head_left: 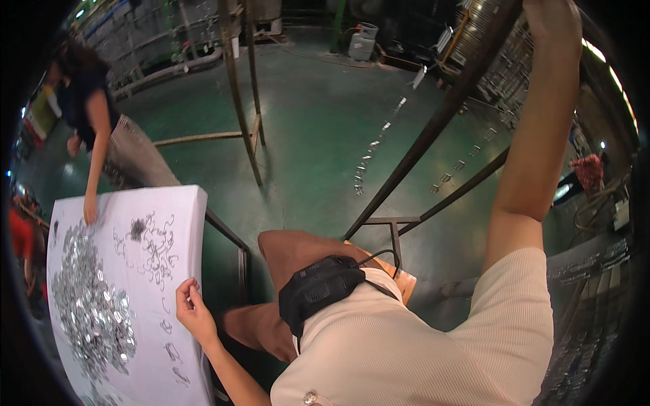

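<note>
a dark metal frame [433,128] is slanting up beside the person, and its bars are standing close to the raised right arm; a careless swing could be knocking elbow against steel. the white-topped table [188,233] is sitting at the person's left, its near edge running just beside the left forearm, so a sleeve or wrist catching there could be jolting everything on top. the pile of silvery pieces [98,304] is lying loose on that table, spreading toward its outer side; a bump could be sending some over the rim. a strand of shiny links [369,152] is hanging over the green floor, and brushing it could be setting it swinging or tangling. the right hand [554,24] is reaching the top border, its fingers being cut off, so i cannot tell their state. the left hand [195,311] is hovering by the table edge, thumb and forefinger nearly meeting; whether they are pinching something is too small to tell. a co-worker's hand [90,211] is working beside the pile, so two people could be colliding there. thin curved wires [159,254] are overlapping on the white top, and lifting one could be snagging its neighbours.
</note>
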### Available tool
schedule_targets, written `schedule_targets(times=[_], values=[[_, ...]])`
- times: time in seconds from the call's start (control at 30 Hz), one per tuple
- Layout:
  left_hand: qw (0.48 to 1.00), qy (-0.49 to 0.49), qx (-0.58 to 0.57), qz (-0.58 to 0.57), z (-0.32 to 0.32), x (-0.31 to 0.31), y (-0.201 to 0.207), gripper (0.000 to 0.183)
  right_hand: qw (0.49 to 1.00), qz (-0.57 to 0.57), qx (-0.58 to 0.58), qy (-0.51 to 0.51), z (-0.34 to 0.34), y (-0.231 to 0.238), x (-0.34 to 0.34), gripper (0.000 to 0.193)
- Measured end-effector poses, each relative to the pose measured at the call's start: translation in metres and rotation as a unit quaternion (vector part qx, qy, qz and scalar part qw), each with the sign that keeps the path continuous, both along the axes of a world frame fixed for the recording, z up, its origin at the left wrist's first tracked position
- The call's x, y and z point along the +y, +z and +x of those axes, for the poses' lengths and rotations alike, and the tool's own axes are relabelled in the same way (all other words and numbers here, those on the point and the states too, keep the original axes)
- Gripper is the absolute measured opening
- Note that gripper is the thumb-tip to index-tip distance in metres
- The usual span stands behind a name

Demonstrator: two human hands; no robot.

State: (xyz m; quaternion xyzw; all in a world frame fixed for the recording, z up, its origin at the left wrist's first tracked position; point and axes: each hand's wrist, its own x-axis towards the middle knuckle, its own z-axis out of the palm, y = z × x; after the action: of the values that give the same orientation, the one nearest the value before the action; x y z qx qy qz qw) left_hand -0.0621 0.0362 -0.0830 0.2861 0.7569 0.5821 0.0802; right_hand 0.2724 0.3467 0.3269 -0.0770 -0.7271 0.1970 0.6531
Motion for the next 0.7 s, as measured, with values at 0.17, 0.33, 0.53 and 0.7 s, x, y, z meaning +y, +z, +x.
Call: schedule_targets(times=[0.17,0.33,0.53,0.7], values=[[0.998,-0.067,0.019,0.005,-0.012,0.031,0.002,0.016,0.988,-0.052,0.068,-0.126,0.047,-0.026,-0.004,0.023],[0.988,-0.149,0.004,0.032,-0.003,0.069,-0.005,0.017,0.981,-0.101,0.163,-0.001,0.205,-0.018,0.031,0.024],[0.979,-0.199,0.047,-0.004,-0.008,0.088,-0.011,0.019,0.944,-0.11,0.084,-0.3,0.176,-0.046,-0.013,0.025],[0.971,-0.23,0.056,0.023,-0.004,0.099,-0.013,0.019,0.923,-0.139,0.103,-0.343,0.194,-0.04,-0.012,0.025]])
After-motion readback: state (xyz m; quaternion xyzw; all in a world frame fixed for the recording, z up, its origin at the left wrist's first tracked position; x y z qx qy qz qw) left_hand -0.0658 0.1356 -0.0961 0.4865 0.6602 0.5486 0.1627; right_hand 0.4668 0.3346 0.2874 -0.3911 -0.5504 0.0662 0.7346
